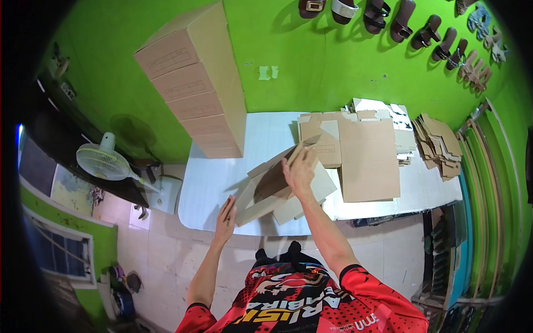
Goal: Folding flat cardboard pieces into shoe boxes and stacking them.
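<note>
A half-folded brown cardboard box [266, 188] lies tilted on the white table [211, 177]. My right hand [300, 169] rests on its far upper flap, fingers spread over the edge. My left hand [226, 216] presses flat against the box's near left side, fingers straight. The box's inside is open toward me and looks dark and empty.
A tall stack of closed cardboard boxes [194, 83] stands at the table's back left. Flat box blanks [366, 155] lie to the right, with more cardboard pieces [438, 144] beyond. Sandals [400, 22] hang on the green wall. A white fan [105, 161] stands at the left.
</note>
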`<state>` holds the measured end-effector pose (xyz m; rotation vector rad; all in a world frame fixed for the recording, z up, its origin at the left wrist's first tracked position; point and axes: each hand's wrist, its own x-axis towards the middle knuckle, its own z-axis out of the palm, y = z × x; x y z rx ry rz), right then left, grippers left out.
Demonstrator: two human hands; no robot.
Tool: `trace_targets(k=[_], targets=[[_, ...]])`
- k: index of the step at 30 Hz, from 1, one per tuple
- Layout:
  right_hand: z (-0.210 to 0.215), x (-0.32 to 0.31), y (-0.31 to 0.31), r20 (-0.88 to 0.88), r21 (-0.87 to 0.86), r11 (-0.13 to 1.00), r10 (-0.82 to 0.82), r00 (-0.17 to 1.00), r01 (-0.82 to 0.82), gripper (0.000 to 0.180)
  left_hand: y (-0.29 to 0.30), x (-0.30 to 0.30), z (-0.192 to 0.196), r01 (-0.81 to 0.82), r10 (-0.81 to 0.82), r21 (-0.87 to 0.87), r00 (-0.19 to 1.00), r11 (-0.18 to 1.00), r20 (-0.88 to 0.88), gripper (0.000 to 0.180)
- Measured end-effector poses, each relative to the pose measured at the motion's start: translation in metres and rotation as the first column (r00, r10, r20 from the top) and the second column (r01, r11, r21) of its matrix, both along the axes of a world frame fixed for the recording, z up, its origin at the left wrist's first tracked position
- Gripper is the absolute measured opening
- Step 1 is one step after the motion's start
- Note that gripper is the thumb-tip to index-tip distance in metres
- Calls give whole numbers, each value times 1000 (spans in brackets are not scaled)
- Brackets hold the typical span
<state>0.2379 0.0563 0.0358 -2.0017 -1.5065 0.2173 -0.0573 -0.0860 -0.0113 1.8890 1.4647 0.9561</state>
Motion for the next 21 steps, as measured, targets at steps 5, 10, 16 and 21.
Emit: trace_targets(k=[5,10,16,21], targets=[[13,49,-35,-124,-126,971,188,974,-203,50,-1,-1,0,-306,366,-227,881,924,300,45],[60,81,-99,-221,-407,781,420,880,-474,44,4,-10,24,-441,493,-282,496,852,714,55],[32,107,-111,-297,-216,912,280,913,-350,35,-7,3,-10,-466,553,-338,473,818,686,60],[-22,142,-111,-808,-195,946,-6,589,-257,53,4,5,-38,-335,590,-506,233,795,773,76]])
